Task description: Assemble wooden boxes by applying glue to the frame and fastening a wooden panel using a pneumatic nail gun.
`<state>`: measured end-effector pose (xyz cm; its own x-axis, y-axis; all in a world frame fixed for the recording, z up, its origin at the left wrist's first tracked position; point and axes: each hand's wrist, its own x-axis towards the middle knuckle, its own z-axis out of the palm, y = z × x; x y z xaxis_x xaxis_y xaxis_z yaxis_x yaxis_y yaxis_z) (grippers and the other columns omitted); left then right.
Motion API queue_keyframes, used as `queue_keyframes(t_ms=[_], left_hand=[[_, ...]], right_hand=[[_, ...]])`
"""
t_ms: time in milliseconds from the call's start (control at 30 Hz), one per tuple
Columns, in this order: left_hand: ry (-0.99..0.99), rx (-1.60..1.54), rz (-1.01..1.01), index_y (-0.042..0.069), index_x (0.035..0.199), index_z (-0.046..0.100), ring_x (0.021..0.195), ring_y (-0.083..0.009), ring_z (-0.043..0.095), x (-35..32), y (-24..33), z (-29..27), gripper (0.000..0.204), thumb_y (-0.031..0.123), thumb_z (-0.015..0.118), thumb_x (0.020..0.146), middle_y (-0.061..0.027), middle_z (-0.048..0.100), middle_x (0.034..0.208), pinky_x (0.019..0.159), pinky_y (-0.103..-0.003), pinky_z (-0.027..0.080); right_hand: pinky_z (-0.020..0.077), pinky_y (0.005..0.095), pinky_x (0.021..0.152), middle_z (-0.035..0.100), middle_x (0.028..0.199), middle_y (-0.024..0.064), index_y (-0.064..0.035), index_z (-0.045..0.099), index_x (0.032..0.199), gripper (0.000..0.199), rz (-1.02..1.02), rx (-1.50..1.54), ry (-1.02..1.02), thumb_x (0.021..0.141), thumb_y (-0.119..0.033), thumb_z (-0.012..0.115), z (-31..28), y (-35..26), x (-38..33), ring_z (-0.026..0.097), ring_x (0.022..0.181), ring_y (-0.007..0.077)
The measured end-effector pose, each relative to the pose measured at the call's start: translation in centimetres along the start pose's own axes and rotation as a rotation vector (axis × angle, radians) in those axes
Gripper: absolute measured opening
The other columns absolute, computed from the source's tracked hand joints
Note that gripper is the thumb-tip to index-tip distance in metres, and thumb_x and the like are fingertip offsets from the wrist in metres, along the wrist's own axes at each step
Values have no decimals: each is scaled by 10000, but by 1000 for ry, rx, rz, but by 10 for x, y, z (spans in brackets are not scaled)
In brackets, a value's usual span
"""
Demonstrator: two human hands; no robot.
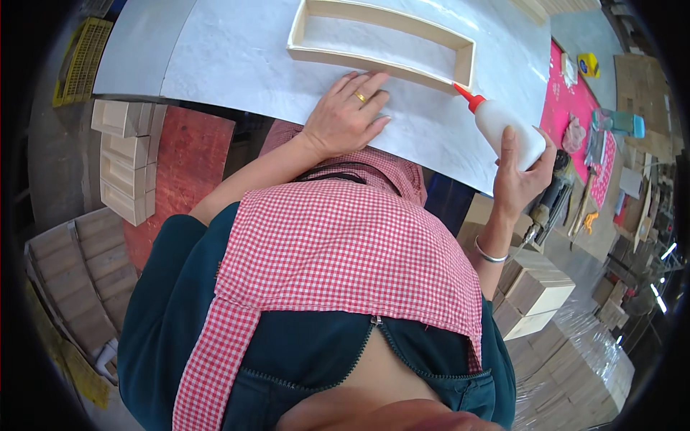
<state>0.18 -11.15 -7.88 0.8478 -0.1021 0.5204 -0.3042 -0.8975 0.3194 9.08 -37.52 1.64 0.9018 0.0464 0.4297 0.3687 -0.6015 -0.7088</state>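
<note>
**White bottle (512,133) in right hand (528,169), nozzle (471,98) at corner of wooden frame (359,61)**

Largest first. Table (237,65): pale, marbled top, spans the upper view. Pink-checked apron (352,251) on the person, up against the near edge. Stacked wooden trays (129,158) off to the left, below table level.

Frame: long, shallow, light wood, lies on the table near the far side, marbled surface visible inside it.

Left hand (348,111): knuckles up over the table, fingers loosely bent and a bit apart, not wrapped around anything. Fingertips at the frame's near wall; can't tell if they press on it.

Bottle: tilted, nozzle down-left, right of the frame. Right-hand fingers closed around its body, thumb along the near side.

Nozzle: red, tapered, tip at the near right corner. Contact: can't tell.

Smallest: silver bangle (491,255) on right wrist, gold ring (361,98) on left hand.
</note>
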Motion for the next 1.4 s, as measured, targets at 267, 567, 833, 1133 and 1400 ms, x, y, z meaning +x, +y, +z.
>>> queue_keyframes(t_ms=[267, 567, 833, 1133, 1400], left_hand=[[-39, -13, -21, 11, 1091, 632, 1220, -301, 557, 3, 2, -1, 307, 216, 689, 870, -162, 536, 1401, 1101, -434, 397], [-73, -39, -45, -17, 1137, 639, 1205, -353, 558, 6, 9, -11, 362, 154, 720, 828, -206, 522, 1413, 1061, -457, 431], [-99, -57, -21, -7, 1175, 643, 1193, -372, 563, 9, 15, -3, 405, 107, 723, 795, -210, 525, 1405, 1009, -441, 461], [-189, -73, -57, 8, 1242, 627, 1287, -373, 506, 8, 25, -10, 392, 77, 665, 858, -219, 473, 1458, 1068, -428, 417], [-150, -134, 16, 35, 1289, 602, 1329, -370, 477, 5, 11, -4, 395, 96, 639, 900, -206, 444, 1486, 1091, -430, 404]], right_hand=[[521, 299, 635, 652, 957, 128, -6, 594, 1153, 440, 60, -48, 46, 853, -252, 802, -12, 10, 5, 624, 763, 209], [493, 343, 816, 563, 936, 116, -26, 524, 931, 363, 181, 136, 447, 756, -191, 796, -2, 70, 81, 566, 893, 235], [486, 447, 730, 598, 885, 172, 2, 621, 914, 402, 85, -699, 388, 766, -347, 757, -35, 264, 201, 580, 786, 346], [534, 515, 765, 698, 991, 258, 40, 679, 1058, 482, 383, -688, -50, 865, -401, 642, -89, 222, 202, 666, 865, 439], [562, 423, 714, 746, 935, 179, 2, 741, 980, 581, 875, -1285, 337, 892, -551, 584, -340, 167, -7, 716, 820, 358]])
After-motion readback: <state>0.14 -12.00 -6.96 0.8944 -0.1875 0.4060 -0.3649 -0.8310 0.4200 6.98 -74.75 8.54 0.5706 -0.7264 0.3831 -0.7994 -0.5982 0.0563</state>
